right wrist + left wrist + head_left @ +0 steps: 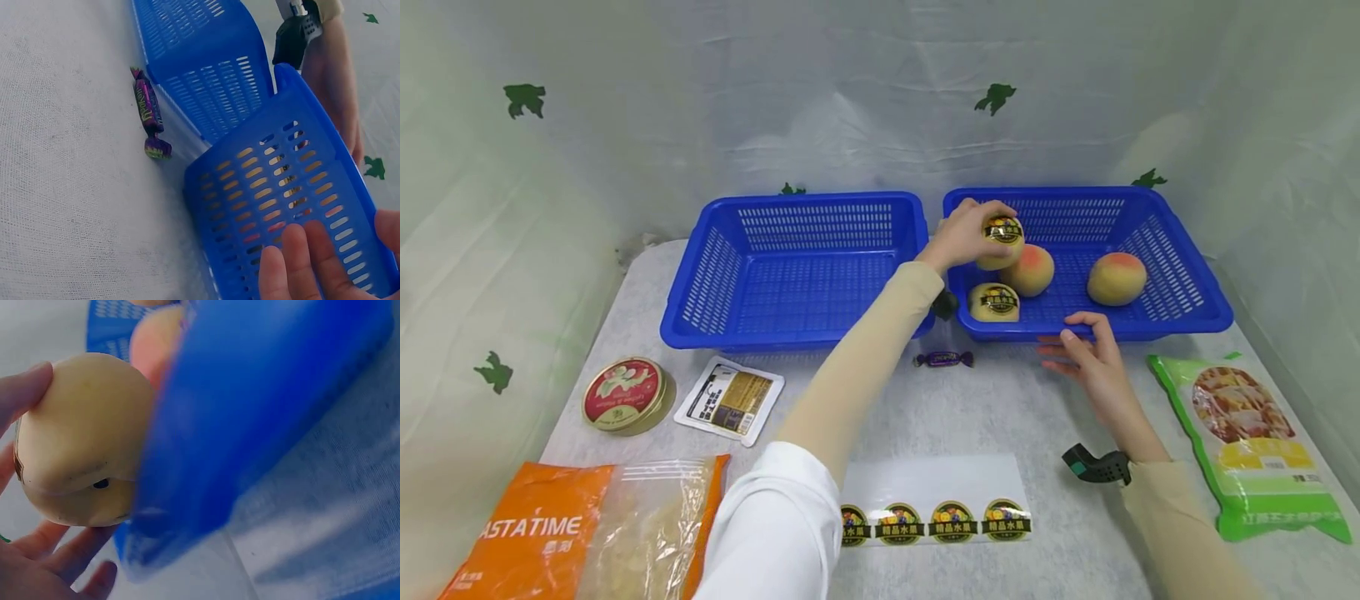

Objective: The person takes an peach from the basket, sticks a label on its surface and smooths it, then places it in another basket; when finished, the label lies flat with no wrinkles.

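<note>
My left hand (967, 237) grips a pale peach (1002, 243) bearing a black-and-gold fruit sticker, held up over the left end of the right blue basket (1180, 321). In the left wrist view, thumb and fingers wrap this peach (87, 437) from the side. Below it in that basket sit a labelled peach (995, 303) and a blushed peach (1030, 271); another blushed peach (1117, 279) lies farther right. My right hand (1097, 367) holds the basket's front rim. In the right wrist view, its fingers (297, 262) lie along the slotted outer wall, with the thumb by the rim.
A second blue basket (692, 333) stands left. A purple-wrapped candy (943, 359) lies between the baskets' fronts. Nearer are a sticker strip (936, 475), round tin (625, 395), white packet (730, 400), orange pasta bag (550, 533) and green food bag (1255, 450).
</note>
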Demonstrator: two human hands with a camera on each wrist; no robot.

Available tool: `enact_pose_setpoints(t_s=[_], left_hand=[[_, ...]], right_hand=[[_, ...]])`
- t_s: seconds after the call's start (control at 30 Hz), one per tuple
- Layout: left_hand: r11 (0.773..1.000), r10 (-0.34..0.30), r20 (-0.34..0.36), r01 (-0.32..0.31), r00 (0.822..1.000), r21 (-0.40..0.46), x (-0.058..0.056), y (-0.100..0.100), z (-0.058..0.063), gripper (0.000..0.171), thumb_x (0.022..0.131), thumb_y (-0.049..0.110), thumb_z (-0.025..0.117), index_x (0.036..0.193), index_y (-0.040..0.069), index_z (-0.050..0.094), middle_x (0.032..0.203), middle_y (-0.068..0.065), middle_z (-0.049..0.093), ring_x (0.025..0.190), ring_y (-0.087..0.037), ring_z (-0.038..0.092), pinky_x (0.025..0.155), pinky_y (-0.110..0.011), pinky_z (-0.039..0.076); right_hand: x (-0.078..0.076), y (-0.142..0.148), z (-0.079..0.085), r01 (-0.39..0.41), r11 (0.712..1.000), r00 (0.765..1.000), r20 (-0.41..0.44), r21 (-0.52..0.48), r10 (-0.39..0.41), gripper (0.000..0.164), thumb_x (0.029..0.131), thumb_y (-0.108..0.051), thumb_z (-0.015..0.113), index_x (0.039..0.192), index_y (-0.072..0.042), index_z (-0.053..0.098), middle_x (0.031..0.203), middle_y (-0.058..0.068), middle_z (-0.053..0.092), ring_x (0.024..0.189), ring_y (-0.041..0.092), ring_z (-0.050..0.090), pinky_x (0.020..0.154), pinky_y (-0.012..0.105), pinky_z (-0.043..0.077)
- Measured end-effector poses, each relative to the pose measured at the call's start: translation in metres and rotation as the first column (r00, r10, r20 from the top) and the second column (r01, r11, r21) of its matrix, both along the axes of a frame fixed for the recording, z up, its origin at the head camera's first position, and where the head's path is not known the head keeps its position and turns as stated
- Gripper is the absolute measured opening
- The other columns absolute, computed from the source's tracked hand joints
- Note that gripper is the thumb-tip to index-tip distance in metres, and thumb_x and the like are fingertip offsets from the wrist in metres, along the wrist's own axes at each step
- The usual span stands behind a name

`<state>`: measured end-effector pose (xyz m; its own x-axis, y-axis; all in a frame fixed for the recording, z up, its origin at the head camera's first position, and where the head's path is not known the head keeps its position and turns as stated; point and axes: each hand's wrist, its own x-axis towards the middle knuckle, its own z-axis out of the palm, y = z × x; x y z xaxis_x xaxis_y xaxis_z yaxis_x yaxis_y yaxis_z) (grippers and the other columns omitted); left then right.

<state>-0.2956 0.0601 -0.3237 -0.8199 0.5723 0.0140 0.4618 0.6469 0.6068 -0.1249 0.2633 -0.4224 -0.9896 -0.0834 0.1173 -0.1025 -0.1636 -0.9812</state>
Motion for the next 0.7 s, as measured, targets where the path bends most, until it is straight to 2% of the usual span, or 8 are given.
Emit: enact_pose_setpoints(t_s=[0.13,0.23,0.33,0.47,0.57,0.7], left_hand=[[0.998,0.017,-0.011,-0.018,1.0,-0.064,-0.004,-0.001,-0.003,0.052,0.082,0.036,0.065,0.129,0.028,0.047,0.123,0.002,0.044,0.115,-0.013,0.035,0.094,-0.04,0.028],[0.99,0.024,-0.023,-0.027,0.999,-0.138,-0.005,-0.002,-0.004,0.051,0.083,0.036,0.064,0.13,0.029,0.046,0.124,0.002,0.045,0.116,-0.015,0.035,0.093,-0.039,0.026],[0.972,0.037,-0.005,-0.037,0.999,-0.231,-0.005,-0.002,-0.004,0.05,0.083,0.037,0.063,0.129,0.032,0.045,0.128,0.001,0.044,0.121,-0.02,0.03,0.096,-0.044,0.019],[0.934,0.041,0.028,-0.028,0.999,-0.357,-0.002,-0.001,-0.004,0.049,0.085,0.036,0.061,0.131,0.034,0.044,0.134,0.003,0.04,0.125,-0.023,0.02,0.1,-0.053,0.006],[0.93,0.03,0.042,-0.012,0.999,-0.369,0.0,0.0,-0.005,0.051,0.086,0.037,0.059,0.134,0.034,0.04,0.137,0.004,0.037,0.128,-0.021,0.016,0.1,-0.052,0.005],[0.964,-0.006,0.033,0.014,0.999,-0.265,0.007,-0.004,0.001,0.051,0.087,0.039,0.056,0.135,0.034,0.039,0.139,0.005,0.035,0.13,-0.019,0.014,0.097,-0.048,0.011]], right_hand=[[-0.006,0.007,-0.017,-0.009,1.0,1.0,-0.014,-0.021,0.008,0.027,0.095,-0.015,0.045,0.12,-0.009,0.036,0.11,0.022,0.057,0.096,0.029,0.059,0.074,0.036,0.051],[-0.008,0.008,-0.019,-0.006,1.0,1.0,-0.022,0.0,0.006,0.032,0.095,-0.021,0.046,0.122,-0.01,0.034,0.11,0.023,0.057,0.096,0.03,0.059,0.074,0.037,0.051],[-0.007,0.005,-0.013,-0.004,1.0,1.0,-0.023,-0.001,0.004,0.032,0.095,-0.021,0.047,0.121,-0.009,0.034,0.109,0.024,0.057,0.095,0.03,0.06,0.074,0.037,0.051],[-0.002,-0.002,-0.001,0.0,1.0,1.0,-0.022,0.006,0.0,0.027,0.095,-0.017,0.045,0.12,-0.01,0.036,0.108,0.022,0.058,0.093,0.028,0.06,0.073,0.035,0.051],[0.002,-0.008,0.011,0.016,0.998,1.0,-0.007,0.056,-0.016,0.025,0.096,-0.019,0.043,0.118,-0.011,0.036,0.107,0.02,0.059,0.093,0.025,0.061,0.074,0.034,0.051],[0.005,-0.01,0.017,0.026,0.998,0.999,0.027,0.057,-0.027,0.021,0.096,-0.016,0.041,0.116,-0.011,0.035,0.105,0.017,0.06,0.092,0.024,0.061,0.075,0.034,0.05]])
